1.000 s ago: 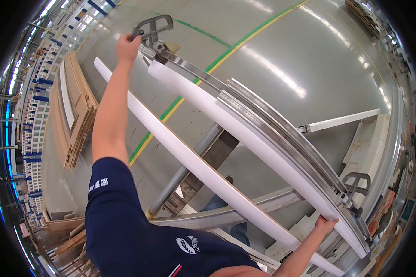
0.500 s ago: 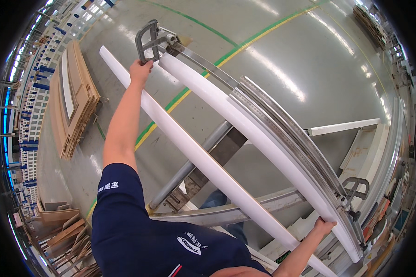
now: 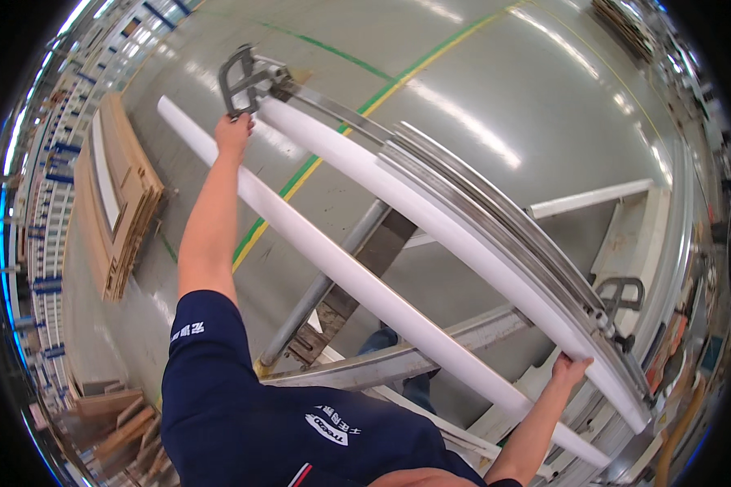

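Two long white panel strips run side by side across a metal stand: a near strip [image 3: 325, 256] and a far strip [image 3: 463, 235]. At the far left end, my left hand [image 3: 234, 134] is closed on the lower part of a grey loop-shaped clamp handle [image 3: 237, 81], just beside the far strip's end. Near the right end, my right hand [image 3: 573, 369] grips the far strip's near edge, fingers partly hidden beneath it. Slotted metal rails [image 3: 471, 191] lie along that strip's far side. A second grey loop handle [image 3: 621, 292] stands by its right end.
A metal beam [image 3: 414, 361] and a round steel bar [image 3: 325, 284] pass under the strips. Stacked brown boards [image 3: 114, 195] stand at left, with wood offcuts [image 3: 126, 430] below them. On the right is a white frame [image 3: 633, 235]. Someone's blue-clad leg [image 3: 418, 390] shows beneath.
The whole view has shifted, with the handle, strips and floor lines sitting further left at the far side. Both hands keep their holds on the handle and the far strip.
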The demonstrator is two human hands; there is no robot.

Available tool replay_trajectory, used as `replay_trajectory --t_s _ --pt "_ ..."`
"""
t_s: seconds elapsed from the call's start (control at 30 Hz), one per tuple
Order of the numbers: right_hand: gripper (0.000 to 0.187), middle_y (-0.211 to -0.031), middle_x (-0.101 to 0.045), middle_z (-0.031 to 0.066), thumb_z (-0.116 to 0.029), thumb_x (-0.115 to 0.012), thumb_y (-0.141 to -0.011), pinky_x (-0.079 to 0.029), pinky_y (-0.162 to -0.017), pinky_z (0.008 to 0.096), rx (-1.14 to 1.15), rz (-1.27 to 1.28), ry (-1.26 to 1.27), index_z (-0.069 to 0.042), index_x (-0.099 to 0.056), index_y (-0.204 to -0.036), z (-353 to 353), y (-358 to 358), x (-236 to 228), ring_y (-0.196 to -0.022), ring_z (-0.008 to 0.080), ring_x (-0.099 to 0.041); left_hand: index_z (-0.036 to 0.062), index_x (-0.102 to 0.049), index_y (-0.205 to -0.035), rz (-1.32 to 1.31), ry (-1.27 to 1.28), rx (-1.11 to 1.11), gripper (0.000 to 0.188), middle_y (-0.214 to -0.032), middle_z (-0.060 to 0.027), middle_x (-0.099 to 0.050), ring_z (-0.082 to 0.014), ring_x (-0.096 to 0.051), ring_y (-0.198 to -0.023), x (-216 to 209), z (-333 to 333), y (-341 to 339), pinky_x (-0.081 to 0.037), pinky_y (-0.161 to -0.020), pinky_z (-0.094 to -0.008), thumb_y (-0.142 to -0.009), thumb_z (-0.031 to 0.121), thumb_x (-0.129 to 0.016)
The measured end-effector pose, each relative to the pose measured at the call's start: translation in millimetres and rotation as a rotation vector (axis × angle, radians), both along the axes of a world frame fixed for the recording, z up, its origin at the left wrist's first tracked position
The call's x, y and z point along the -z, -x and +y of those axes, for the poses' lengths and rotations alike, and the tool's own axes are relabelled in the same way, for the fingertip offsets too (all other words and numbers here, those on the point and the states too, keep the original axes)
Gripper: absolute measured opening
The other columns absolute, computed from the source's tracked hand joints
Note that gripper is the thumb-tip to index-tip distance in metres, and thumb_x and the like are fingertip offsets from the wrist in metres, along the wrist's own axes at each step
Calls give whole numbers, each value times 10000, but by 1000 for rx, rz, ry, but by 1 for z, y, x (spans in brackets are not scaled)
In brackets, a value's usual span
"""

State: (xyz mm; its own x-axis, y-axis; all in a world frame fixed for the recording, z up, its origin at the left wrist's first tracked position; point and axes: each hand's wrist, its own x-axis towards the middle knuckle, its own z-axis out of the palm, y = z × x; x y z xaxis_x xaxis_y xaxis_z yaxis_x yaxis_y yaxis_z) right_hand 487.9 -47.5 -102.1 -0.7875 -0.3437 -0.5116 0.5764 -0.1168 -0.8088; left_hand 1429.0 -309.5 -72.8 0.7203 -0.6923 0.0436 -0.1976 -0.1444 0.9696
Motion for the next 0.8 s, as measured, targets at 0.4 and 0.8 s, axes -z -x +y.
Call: replay_trajectory --t_s 0.4,0.8 --pt "481 -962 -705 152 -433 -586 -1055 -591 -582 393 -118 17 -215 43 -638 -1106 5 -13 -2 -757 264 -702 -90 -523 -1442 -475 -382 170 726 -1378 -287 -616 -353 -658 -1169 -6 -31 63 -518 -1042 -481 -925 356 -768" --pt "174 -972 -706 66 -106 -676 -948 -553 -747 345 -582 886 154 -31 -688 -1105 302 46 -215 -830 185 -680 16 -407 -1572 -783 90 718 659 -1554 -235 -444 -361 -451 -1418 -92 255 564 -403 -1128 -477 -988 200 -651"
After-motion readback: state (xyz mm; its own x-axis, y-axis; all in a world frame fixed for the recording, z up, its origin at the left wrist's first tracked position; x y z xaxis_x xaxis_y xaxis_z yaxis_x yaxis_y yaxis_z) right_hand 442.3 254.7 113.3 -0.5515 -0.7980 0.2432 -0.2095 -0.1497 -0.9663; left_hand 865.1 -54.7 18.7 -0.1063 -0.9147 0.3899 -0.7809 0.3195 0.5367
